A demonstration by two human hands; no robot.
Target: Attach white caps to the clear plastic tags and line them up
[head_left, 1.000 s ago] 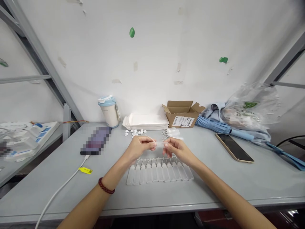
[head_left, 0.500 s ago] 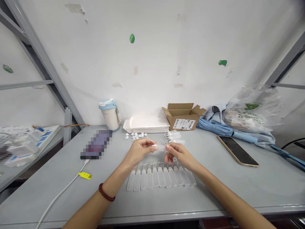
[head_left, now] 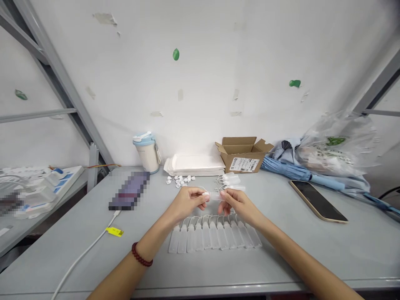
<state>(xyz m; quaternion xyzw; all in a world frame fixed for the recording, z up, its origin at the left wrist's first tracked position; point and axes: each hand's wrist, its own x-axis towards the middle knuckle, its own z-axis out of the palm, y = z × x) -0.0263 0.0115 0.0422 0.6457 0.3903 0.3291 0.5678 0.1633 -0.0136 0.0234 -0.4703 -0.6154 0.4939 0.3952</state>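
Note:
Between both hands lies a small translucent plastic tube (head_left: 215,196), held roughly level above the table. My left hand (head_left: 189,201) pinches the white cap (head_left: 206,193) at the tube's left end, a thin white cord looping above it. From the right, my right hand (head_left: 236,203) grips the tube's other end between thumb and fingers. Below them, several capped translucent tubes (head_left: 213,236) with cord loops lie side by side in a row. Behind the hands are several loose white caps (head_left: 180,181) and a few more corded tubes (head_left: 230,179).
A stack of white trays (head_left: 196,163) and an open cardboard box (head_left: 242,160) stand against the wall. At left are a cup (head_left: 146,154), a pixelated dark device (head_left: 131,191) and a white cable (head_left: 84,252). A phone (head_left: 317,202) and a blue umbrella (head_left: 287,168) lie at right.
The view has shifted slightly, so everything sits a little further right and lower. Both hands keep their hold on the tube and its cap, with only slight finger movement.

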